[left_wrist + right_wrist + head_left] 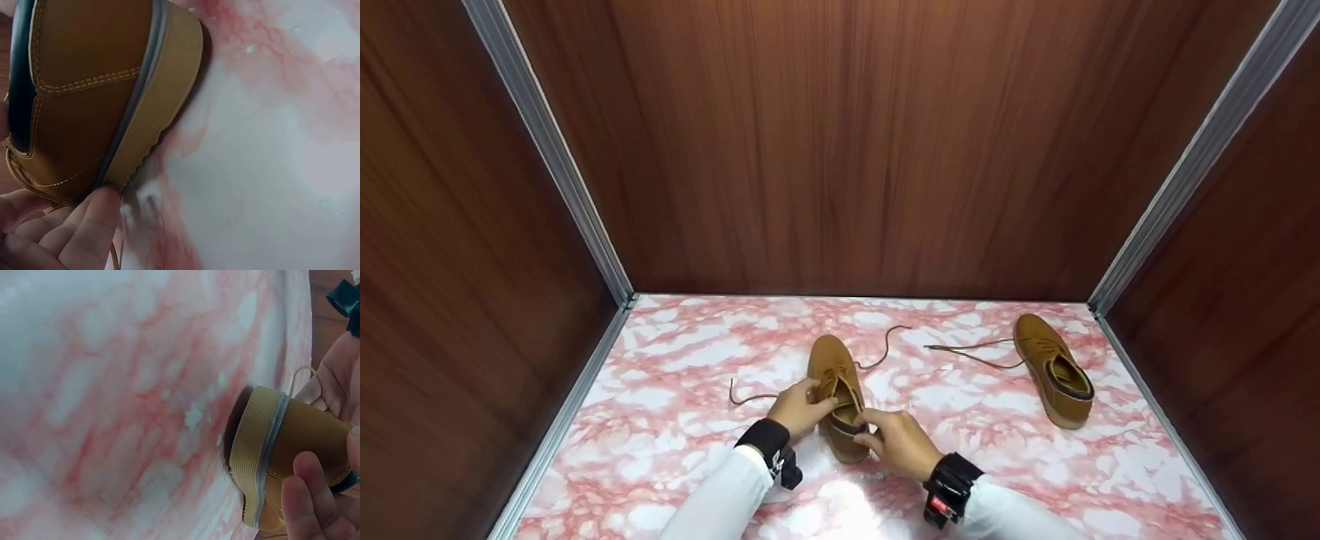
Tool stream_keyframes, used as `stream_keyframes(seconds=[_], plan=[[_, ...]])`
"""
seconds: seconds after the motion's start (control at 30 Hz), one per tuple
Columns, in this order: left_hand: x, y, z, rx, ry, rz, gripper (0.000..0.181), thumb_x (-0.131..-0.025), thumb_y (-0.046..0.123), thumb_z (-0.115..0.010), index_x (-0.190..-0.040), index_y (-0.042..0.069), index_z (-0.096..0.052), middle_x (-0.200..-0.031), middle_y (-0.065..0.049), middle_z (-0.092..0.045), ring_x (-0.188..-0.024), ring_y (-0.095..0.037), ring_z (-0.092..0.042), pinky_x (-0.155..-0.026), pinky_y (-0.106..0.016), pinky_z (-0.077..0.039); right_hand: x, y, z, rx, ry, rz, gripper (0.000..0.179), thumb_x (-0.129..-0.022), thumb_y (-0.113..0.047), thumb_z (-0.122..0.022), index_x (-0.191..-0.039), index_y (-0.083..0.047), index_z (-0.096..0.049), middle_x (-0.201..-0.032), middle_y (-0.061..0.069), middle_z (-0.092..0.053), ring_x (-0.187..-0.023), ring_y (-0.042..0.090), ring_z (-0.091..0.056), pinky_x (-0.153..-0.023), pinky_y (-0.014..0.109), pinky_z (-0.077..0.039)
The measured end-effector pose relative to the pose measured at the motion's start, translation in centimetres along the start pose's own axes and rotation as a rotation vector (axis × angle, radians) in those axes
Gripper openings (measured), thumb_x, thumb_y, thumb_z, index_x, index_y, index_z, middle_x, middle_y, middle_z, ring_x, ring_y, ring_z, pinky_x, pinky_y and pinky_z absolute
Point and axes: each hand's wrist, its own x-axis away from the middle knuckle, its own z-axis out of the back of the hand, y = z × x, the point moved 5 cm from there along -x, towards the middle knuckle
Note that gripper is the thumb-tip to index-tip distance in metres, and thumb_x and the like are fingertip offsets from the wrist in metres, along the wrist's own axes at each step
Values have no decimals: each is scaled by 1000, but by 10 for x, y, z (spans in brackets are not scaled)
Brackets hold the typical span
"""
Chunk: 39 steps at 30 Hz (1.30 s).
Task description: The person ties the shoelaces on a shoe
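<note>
A tan lace-up shoe (829,352) stands upright on the table, toe pointing away. My left hand (797,409) grips its left side near the lacing, thumb at the opening. In the left wrist view, fingertips (104,205) press the shoe's side just above the ridged sole. On the right, my right hand (904,442) pinches the collar near the heel. The right wrist view shows its fingers (306,489) along the outside of the shoe (309,427), thumb at the rim. Loose laces spread to both sides, one end (886,345) curling toward the back.
A matching tan shoe (1039,375) stands at the right, its laces (971,347) stretched out to the left. Brown wood-grain panels (840,150) with metal corner strips enclose the pink-and-white marbled table (675,420) at the back and both sides.
</note>
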Motion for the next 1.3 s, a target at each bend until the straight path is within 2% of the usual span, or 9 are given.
stream_keyframes(seconds=[0.1, 0.23, 0.43, 0.6, 0.67, 0.83, 1.0, 1.1, 1.3], plan=[[6, -1, 0, 20, -28, 1, 62, -94, 44, -73, -139, 4, -61, -120, -17, -73, -91, -24, -74, -82, -39, -59, 5, -2, 1, -12, -28, 0, 14, -94, -22, -77, -107, -18, -75, -101, 1, -81, -83, 9, -75, -73, 24, -60], [11, -1, -2, 36, -83, 5, 65, -93, 44, -73, -142, 4, -58, -113, -15, -73, -63, -15, -69, -65, -30, -56, 10, -4, 3, -19, -73, 13, 16, -93, -22, -78, -109, -18, -77, -102, 0, -82, -79, 4, -73, -70, 19, -59], [19, 2, -3, -37, -122, -37, 68, -92, 48, -73, -143, 6, -59, -125, -20, -73, -68, -13, -69, -82, -38, -57, 16, -5, 7, -68, -172, 52, 18, -94, -19, -77, -112, -18, -79, -106, -1, -82, -78, 0, -72, -70, 15, -57], [25, 2, -5, -12, -169, -62, 66, -92, 44, -73, -143, 5, -59, -118, -18, -77, -69, -23, -75, -75, -33, -57, 22, -3, 11, -140, -246, 62, 27, -97, -19, -74, -123, -14, -77, -119, 1, -79, -98, 7, -76, -85, 22, -61], [28, 1, -6, 3, -178, -64, 65, -92, 43, -74, -143, 5, -60, -115, -17, -78, -70, -28, -76, -72, -30, -56, 25, -1, 11, -195, -275, 36, 29, -98, -19, -72, -126, -13, -75, -124, 2, -78, -105, 10, -76, -90, 24, -60], [36, 3, -7, 27, -196, -63, 60, -92, 41, -75, -140, 8, -63, -108, -13, -80, -72, -33, -77, -69, -30, -56, 30, 8, 11, -341, -319, -52, 28, -99, -21, -70, -125, -12, -75, -124, 4, -77, -109, 17, -76, -92, 22, -59], [43, 5, -6, -6, -201, -70, 58, -90, 41, -76, -137, 9, -65, -101, -10, -81, -76, -19, -75, -74, -34, -57, 30, 18, 12, -460, -309, -110, 19, -101, -16, -68, -118, -11, -76, -114, 15, -78, -100, 29, -77, -88, 26, -62], [46, 6, -5, -39, -202, -78, 56, -90, 43, -76, -131, 7, -68, -97, -7, -80, -79, -13, -72, -75, -34, -56, 29, 25, 12, -460, -291, -152, 16, -101, -18, -68, -112, -10, -77, -107, 21, -78, -93, 31, -77, -82, 30, -63], [52, 4, -7, -28, -241, -34, 53, -91, 46, -75, -115, 0, -69, -81, -5, -76, -71, -23, -75, -65, -30, -55, 27, 39, 8, -414, -217, -262, 25, -104, -22, -64, -110, 1, -73, -104, 24, -76, -86, 41, -75, -75, 44, -64]])
